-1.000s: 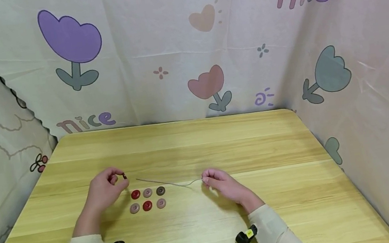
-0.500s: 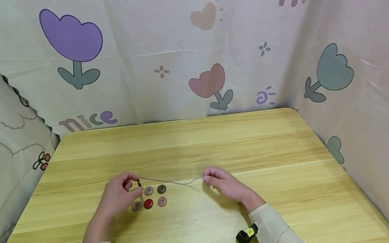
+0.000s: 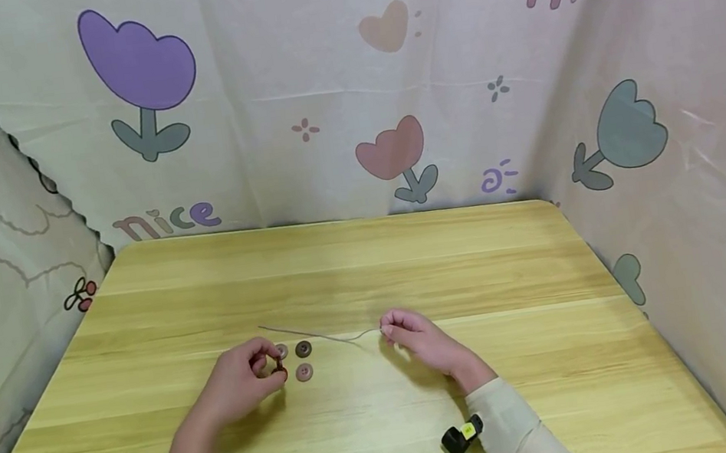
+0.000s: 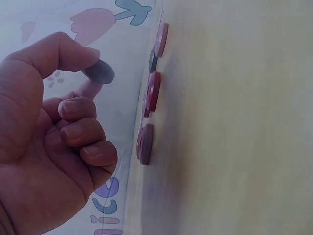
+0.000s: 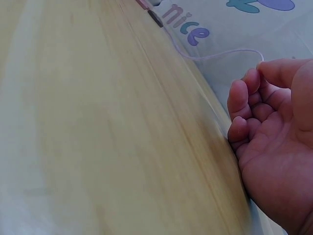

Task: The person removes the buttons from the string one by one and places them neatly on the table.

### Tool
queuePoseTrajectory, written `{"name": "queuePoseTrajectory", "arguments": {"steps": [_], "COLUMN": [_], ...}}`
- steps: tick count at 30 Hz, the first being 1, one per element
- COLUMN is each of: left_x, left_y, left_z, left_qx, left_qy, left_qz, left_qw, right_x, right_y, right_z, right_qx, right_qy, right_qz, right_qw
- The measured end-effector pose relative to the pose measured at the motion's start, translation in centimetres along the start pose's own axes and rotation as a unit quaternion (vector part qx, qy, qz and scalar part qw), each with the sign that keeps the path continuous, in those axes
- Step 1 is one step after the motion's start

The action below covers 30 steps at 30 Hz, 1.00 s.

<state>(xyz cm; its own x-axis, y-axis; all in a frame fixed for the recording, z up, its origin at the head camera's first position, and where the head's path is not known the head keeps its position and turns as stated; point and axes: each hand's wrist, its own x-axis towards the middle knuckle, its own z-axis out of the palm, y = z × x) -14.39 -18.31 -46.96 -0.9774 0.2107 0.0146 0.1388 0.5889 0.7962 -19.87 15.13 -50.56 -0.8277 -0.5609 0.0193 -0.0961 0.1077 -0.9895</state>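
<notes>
My left hand (image 3: 239, 383) pinches a dark round button (image 4: 100, 72) between thumb and index finger, held over the laid-out buttons. Under it, a red button (image 4: 154, 91) and a mauve button (image 4: 146, 144) show edge-on in the left wrist view. To the right of the hand lie a dark brown button (image 3: 304, 349) and a pinkish button (image 3: 304, 372); another pinkish one (image 3: 283, 351) is partly covered by the fingers. The leftmost buttons are hidden behind the hand in the head view. My right hand (image 3: 426, 340) pinches one end of a thin string (image 3: 319, 335), which stretches left behind the buttons.
The wooden table (image 3: 369, 272) reaches back to a printed cloth (image 3: 283, 52) with tulips and lettering, which also stands along both sides. Black wrist cameras (image 3: 459, 439) are strapped at both sleeves (image 3: 520, 429).
My left hand has moved right and toward me with the dark button, from left of the buttons to over them. The right hand keeps its pinch on the string and stays nearly still.
</notes>
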Motion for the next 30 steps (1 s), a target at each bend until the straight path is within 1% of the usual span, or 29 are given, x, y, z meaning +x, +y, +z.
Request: {"name": "queuePoseTrajectory", "arguments": {"steps": [6, 13, 17, 22, 30], "left_x": [-0.6, -0.9, -1.0, -1.0, -0.9], "left_y": [0.4, 0.5, 0.4, 0.4, 0.4], "left_z": [0.6, 1.2, 1.4, 1.7, 2.0], "left_qx": [0.013, 0.038, 0.038, 0.031, 0.032], "left_qy": [-0.027, -0.06, -0.079, -0.093, -0.107], "left_qz": [0.004, 0.008, 0.015, 0.029, 0.025], "left_qw": [0.9995, 0.9974, 0.9961, 0.9947, 0.9934], "right_x": [0.0, -0.1, -0.1, 0.0, -0.1], "right_y": [-0.2, -0.3, -0.1, 0.0, -0.2], "right_z": [-0.1, -0.1, -0.1, -0.1, 0.0], "right_qx": [0.003, 0.004, 0.003, 0.006, 0.01], "right_qy": [-0.001, 0.0, 0.0, -0.001, -0.004], "right_qz": [0.0, 0.005, 0.004, -0.002, -0.004], "right_qw": [1.0, 1.0, 1.0, 1.0, 0.9999]}}
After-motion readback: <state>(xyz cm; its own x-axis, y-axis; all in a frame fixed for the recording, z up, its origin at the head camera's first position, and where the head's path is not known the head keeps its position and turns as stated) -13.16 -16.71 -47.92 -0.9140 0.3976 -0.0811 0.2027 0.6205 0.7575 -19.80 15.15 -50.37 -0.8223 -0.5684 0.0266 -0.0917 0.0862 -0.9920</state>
